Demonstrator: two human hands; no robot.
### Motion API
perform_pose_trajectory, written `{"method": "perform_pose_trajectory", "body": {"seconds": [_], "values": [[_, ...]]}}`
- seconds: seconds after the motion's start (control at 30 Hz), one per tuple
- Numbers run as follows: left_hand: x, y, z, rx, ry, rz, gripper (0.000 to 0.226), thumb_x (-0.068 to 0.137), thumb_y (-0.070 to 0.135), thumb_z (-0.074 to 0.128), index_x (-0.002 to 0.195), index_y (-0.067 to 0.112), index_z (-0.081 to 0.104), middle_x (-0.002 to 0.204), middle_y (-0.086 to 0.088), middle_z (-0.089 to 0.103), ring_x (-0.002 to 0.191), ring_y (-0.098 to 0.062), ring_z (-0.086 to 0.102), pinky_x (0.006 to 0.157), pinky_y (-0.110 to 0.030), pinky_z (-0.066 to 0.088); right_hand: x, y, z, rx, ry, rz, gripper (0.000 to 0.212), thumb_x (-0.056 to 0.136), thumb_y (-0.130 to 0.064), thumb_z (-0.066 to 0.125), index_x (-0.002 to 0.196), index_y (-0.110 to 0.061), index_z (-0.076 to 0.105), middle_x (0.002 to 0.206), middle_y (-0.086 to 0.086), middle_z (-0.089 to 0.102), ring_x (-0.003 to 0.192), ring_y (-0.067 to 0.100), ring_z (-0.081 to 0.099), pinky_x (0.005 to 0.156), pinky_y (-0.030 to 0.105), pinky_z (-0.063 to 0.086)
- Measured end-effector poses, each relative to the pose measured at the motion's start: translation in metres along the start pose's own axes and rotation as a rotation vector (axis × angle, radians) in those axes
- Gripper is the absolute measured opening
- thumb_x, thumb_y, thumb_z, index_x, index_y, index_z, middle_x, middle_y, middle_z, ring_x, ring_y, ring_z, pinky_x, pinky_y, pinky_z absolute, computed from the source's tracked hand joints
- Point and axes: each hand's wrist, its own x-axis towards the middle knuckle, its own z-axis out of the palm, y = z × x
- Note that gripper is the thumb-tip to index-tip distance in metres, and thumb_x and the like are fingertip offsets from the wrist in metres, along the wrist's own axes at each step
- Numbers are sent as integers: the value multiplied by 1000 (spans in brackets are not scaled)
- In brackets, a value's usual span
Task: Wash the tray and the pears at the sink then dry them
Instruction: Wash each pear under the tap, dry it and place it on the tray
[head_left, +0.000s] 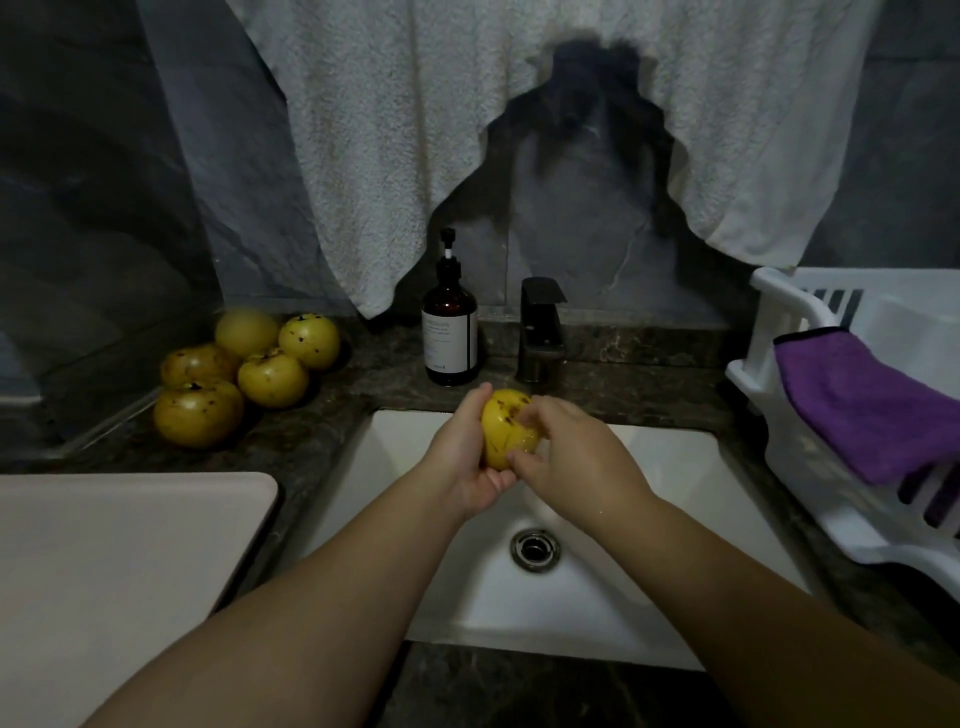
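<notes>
Left hand (470, 457) cups the pear (506, 434) from beneath while the right hand (563, 457) wraps its fingers (524, 415) over it — held above the sink (675, 467), under the faucet (540, 327), for scrubbing.

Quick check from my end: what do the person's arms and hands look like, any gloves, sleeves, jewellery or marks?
Both forearms are bare as far as the frame shows, no sleeves in view. The left hand and right hand wear no gloves; no rings, watch or bracelet are visible. The light is dim, so fine marks cannot be made out. The right forearm shows a small wet glint.
</notes>
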Motion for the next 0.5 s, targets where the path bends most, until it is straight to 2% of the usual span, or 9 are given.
{"method": "perform_pose_trajectory", "body": {"seconds": [0.13,0.2,0.23,0.27,0.33,0.37,0.43,0.5], "values": [[1,0,1,-20,-2,-3,57,100,51,58,137,8,63,129,-19,70,126,-33,65,99,-46,55,-1,2,2,-4,-19,-9,51,95,-33,66,143,-32,52,155,-7,42,132,15,48,104,30,42],[0,0,1,-12,-3,-14,56,101,50,59,136,6,64,126,-20,72,118,-33,69,97,-47,57,1,4,4,31,3,39,37,93,-37,66,127,-34,52,136,-3,56,108,12,57,82,31,48],[0,-1,1,-9,-10,-19,56,101,49,58,135,5,64,124,-21,72,114,-33,70,94,-47,58,2,5,5,68,16,82,35,93,-40,66,121,-34,47,125,-2,60,97,10,58,71,29,46],[-1,-1,2,-9,-22,-26,55,103,49,56,135,4,63,124,-22,72,113,-34,70,92,-48,58,2,6,8,112,15,122,40,93,-42,65,124,-34,42,125,-1,60,96,11,59,69,28,45],[-2,-4,4,-6,-49,-54,54,105,47,51,136,4,62,124,-22,72,115,-35,69,92,-49,57,4,9,15,233,-48,160,58,97,-42,60,146,-37,30,145,2,44,114,17,56,82,28,46],[-3,-6,6,11,-68,-71,53,106,46,49,136,5,63,125,-21,72,114,-34,70,90,-48,58,5,8,17,306,-81,177,61,98,-42,57,150,-43,27,151,1,34,117,18,52,87,29,44],[-5,-10,8,64,-112,-98,48,105,43,48,135,8,64,123,-19,73,106,-33,73,82,-46,60,8,10,18,431,-53,222,46,98,-45,54,141,-49,39,143,0,34,106,14,49,80,27,42],[-6,-14,11,114,-168,-115,42,103,40,51,129,12,67,117,-18,75,96,-33,77,73,-48,63,15,15,13,517,90,263,17,98,-43,53,113,-46,59,126,-3,51,95,10,52,72,28,40]]}}
